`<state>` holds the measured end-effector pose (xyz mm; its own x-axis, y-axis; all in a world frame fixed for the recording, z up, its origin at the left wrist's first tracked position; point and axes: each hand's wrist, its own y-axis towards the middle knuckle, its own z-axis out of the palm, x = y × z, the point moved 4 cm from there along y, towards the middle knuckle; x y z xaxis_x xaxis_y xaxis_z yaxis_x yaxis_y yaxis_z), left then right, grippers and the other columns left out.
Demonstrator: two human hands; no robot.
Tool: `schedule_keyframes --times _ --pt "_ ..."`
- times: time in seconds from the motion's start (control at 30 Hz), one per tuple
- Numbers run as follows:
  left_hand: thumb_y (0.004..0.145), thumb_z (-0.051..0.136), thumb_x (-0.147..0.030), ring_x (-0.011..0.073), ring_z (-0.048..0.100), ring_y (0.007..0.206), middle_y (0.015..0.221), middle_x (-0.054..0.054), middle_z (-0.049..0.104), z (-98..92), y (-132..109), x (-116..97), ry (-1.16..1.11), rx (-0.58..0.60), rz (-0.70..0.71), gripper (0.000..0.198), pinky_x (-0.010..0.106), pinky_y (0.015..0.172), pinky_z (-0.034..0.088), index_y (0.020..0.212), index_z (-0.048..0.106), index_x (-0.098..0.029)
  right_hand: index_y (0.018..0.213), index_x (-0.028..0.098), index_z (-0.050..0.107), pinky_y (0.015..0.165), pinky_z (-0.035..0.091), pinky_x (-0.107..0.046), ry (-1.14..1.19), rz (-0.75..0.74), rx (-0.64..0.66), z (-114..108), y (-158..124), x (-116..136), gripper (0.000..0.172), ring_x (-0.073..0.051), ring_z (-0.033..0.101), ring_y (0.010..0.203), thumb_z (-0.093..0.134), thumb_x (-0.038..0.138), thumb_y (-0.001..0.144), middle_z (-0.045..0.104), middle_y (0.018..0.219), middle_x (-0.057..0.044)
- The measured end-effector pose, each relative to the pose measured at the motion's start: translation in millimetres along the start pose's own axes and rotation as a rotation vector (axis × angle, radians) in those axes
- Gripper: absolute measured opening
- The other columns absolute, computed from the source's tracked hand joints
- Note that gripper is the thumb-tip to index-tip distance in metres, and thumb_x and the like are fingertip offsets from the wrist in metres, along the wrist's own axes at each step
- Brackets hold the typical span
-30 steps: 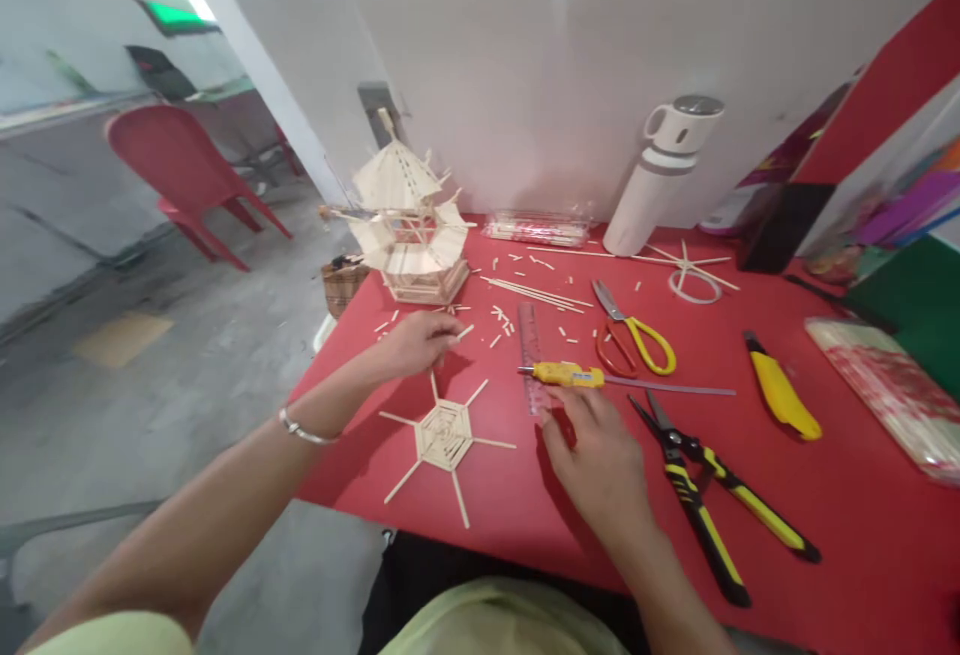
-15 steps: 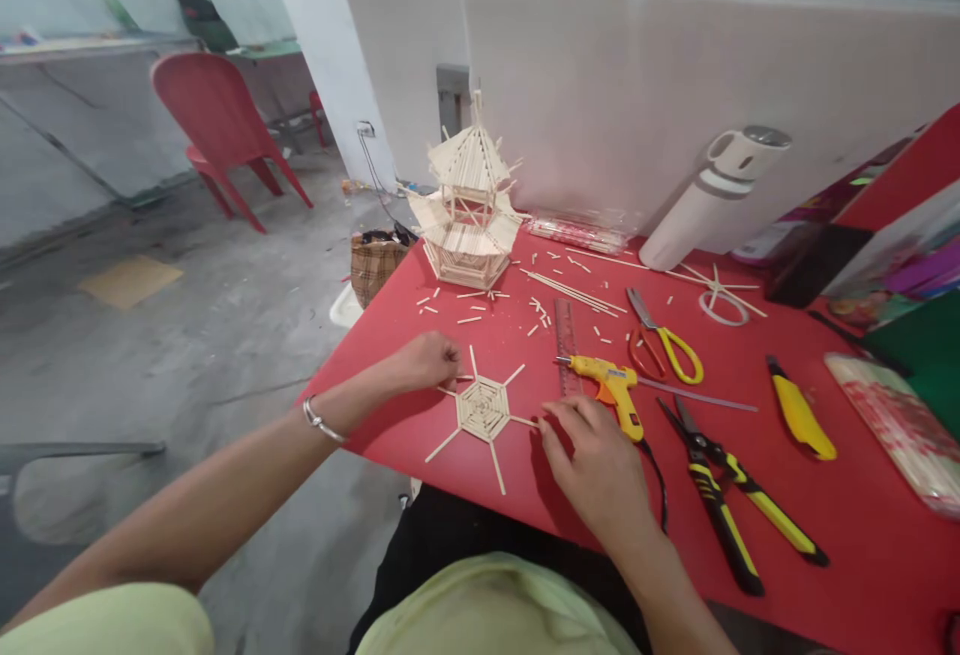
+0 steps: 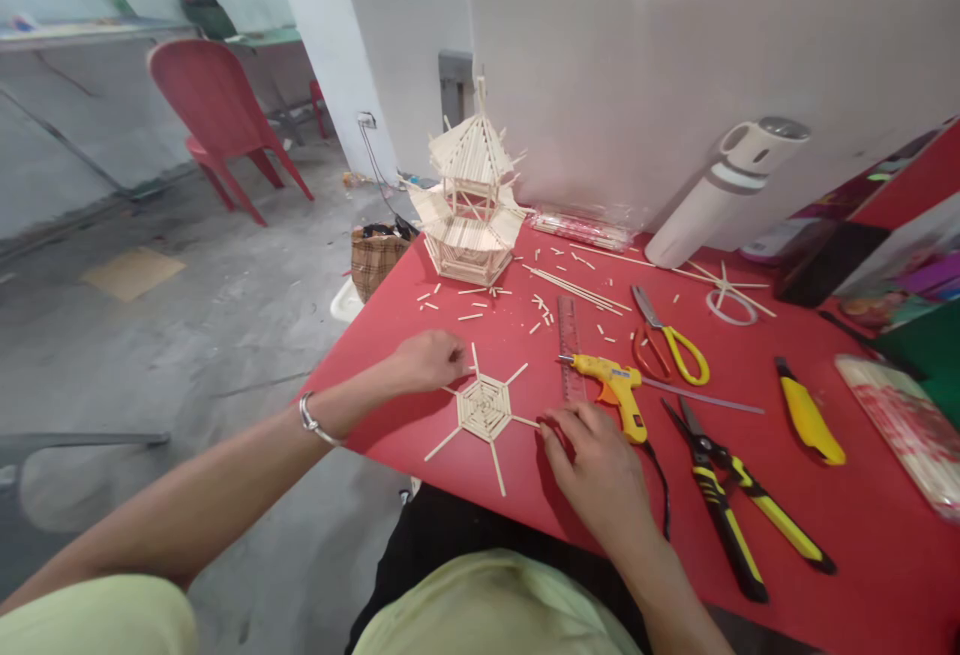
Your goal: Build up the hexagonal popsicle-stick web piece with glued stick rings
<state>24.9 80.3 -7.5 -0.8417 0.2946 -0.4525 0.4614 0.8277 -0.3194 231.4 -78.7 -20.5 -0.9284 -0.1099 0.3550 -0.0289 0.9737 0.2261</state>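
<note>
A flat six-spoked web of thin wooden sticks (image 3: pixel 484 409) lies on the red table (image 3: pixel 862 515) near its front edge. My left hand (image 3: pixel 427 360) rests at the web's upper left, fingers curled and pinched at a spoke. My right hand (image 3: pixel 596 470) lies to the web's right, its fingertips touching the end of the right spoke, fingers loosely bent. A yellow glue gun (image 3: pixel 611 385) lies just beyond my right hand. A wooden stick pagoda model (image 3: pixel 469 200) stands at the table's far left corner.
On the table lie a ruler (image 3: pixel 569 340), yellow-handled scissors (image 3: pixel 667 340), black-and-yellow pliers (image 3: pixel 724 495), a yellow utility knife (image 3: pixel 808 422), loose sticks (image 3: pixel 577 292) and a white flask (image 3: pixel 716 190). A white partition stands behind. A red chair (image 3: pixel 214 120) and a basket (image 3: pixel 375 260) are on the floor at left.
My left hand came back from the loose stick bits to the web's upper-left spoke. My right hand moved to the right spoke's end. The glue gun now lies with its handle toward me.
</note>
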Motion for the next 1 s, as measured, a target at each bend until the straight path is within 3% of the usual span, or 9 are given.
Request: schedule_keyframes --times 0.07,0.2,0.43,0.77,1.0 --pt "0.076 0.059 -0.039 0.0134 0.050 0.061 0.065 0.001 0.058 0.7 2 1 -0.010 -0.005 0.022 0.025 0.025 0.054 0.032 0.063 0.056 -0.018 0.102 0.022 0.066 0.083 0.044 -0.031 -0.002 0.004 0.003 0 -1 -2 0.019 -0.021 0.060 0.096 0.049 0.026 0.096 0.065 0.101 -0.005" --pt "0.071 0.058 -0.031 0.0100 0.039 0.052 0.052 -0.002 0.044 5.9 5 0 -0.156 0.141 0.042 0.025 0.025 0.051 0.028 0.052 0.049 -0.018 0.103 0.022 0.066 0.083 0.044 -0.030 -0.011 0.007 -0.001 -2 -3 -5 0.020 -0.020 0.060 0.097 0.047 0.026 0.097 0.065 0.102 -0.005" --pt "0.064 0.057 -0.026 0.0105 0.041 0.048 0.050 0.000 0.049 8.1 8 -1 -0.293 0.291 0.019 0.019 0.027 0.050 0.031 0.049 0.053 -0.017 0.103 0.022 0.067 0.082 0.044 -0.030 -0.027 0.000 -0.023 -3 -3 -6 0.022 -0.020 0.060 0.097 0.046 0.028 0.097 0.066 0.103 -0.006" --pt "0.059 0.064 -0.027 0.0134 0.048 0.050 0.049 0.001 0.053 13.6 15 3 -0.383 0.330 0.028 0.016 0.027 0.051 0.033 0.047 0.058 -0.019 0.104 0.023 0.067 0.083 0.045 -0.031 -0.019 0.018 -0.003 -4 -3 -8 0.021 -0.020 0.060 0.096 0.048 0.027 0.096 0.065 0.103 -0.005" --pt "0.060 0.063 -0.027 0.0122 0.043 0.050 0.051 0.000 0.049 17.7 19 7 -0.345 0.352 0.070 0.016 0.027 0.050 0.031 0.048 0.056 -0.019 0.105 0.022 0.066 0.084 0.044 -0.030 -0.023 0.020 0.011 -2 -3 -7 0.021 -0.020 0.060 0.098 0.048 0.025 0.096 0.065 0.103 -0.005"
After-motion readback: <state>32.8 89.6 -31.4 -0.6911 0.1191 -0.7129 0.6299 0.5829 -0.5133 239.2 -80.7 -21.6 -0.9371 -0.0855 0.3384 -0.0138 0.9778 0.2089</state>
